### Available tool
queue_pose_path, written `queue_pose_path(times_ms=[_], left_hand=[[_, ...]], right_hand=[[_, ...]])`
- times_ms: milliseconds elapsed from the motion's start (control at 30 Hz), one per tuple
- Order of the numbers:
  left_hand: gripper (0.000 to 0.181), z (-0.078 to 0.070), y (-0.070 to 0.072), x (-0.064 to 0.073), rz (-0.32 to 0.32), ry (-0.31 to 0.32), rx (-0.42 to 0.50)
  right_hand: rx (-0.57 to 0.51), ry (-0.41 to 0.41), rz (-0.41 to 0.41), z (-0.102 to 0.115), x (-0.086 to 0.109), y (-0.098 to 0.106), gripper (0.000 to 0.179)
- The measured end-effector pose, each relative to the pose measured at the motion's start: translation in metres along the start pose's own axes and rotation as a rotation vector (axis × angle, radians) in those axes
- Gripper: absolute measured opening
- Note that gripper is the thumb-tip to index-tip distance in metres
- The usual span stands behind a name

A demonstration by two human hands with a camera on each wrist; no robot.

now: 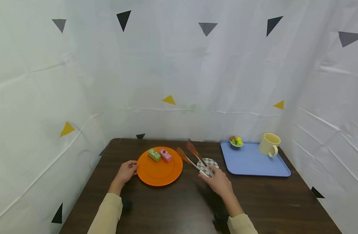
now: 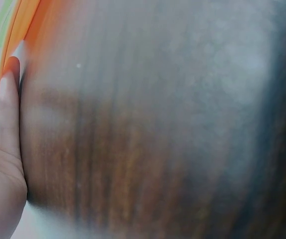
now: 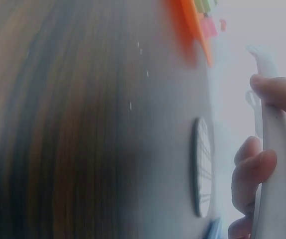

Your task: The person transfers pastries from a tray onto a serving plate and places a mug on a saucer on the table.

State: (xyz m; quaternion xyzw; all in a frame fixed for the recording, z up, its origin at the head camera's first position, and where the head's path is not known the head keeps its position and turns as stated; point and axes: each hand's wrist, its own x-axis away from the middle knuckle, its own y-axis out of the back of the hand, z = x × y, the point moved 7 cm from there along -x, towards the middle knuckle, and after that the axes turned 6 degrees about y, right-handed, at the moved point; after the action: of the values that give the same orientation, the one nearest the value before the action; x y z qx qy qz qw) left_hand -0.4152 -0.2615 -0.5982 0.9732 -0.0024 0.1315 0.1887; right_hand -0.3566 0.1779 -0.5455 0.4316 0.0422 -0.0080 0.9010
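Observation:
An orange plate (image 1: 159, 174) lies on the dark table, bearing a green cake piece (image 1: 154, 155) and a pink cake piece (image 1: 165, 155) near its far side. At the plate's left rim is my left hand (image 1: 126, 172), pinching the edge between thumb and fingers; the left wrist view shows the digits (image 2: 8, 109) against the rim. Tongs (image 1: 193, 159) with brown tips and pale handles are gripped in my right hand (image 1: 220, 182). The tongs' arms stand apart, tips raised to the right of the plate, nothing between them. Beneath lies a round checked coaster (image 1: 208, 161), partly hidden.
A blue tray (image 1: 255, 167) sits at the table's back right. It carries a yellow mug (image 1: 269, 144) and a small dark cup with colourful food (image 1: 236, 143). White sheeting (image 1: 179, 65) with triangles hangs behind and at both sides.

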Motion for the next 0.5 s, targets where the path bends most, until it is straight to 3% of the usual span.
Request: queue_pose_path(times_ms=[267,500], left_hand=[[0.045,0.004,0.001,-0.004,-0.012,0.013,-0.001],[0.044,0.005,0.001,-0.003,-0.018,-0.009,0.006]], right_hand=[[0.009,-0.071,0.019,-0.011,0.006,0.016,0.081],[0.004,-0.064,0.002,-0.025,0.005,0.026,0.076]])
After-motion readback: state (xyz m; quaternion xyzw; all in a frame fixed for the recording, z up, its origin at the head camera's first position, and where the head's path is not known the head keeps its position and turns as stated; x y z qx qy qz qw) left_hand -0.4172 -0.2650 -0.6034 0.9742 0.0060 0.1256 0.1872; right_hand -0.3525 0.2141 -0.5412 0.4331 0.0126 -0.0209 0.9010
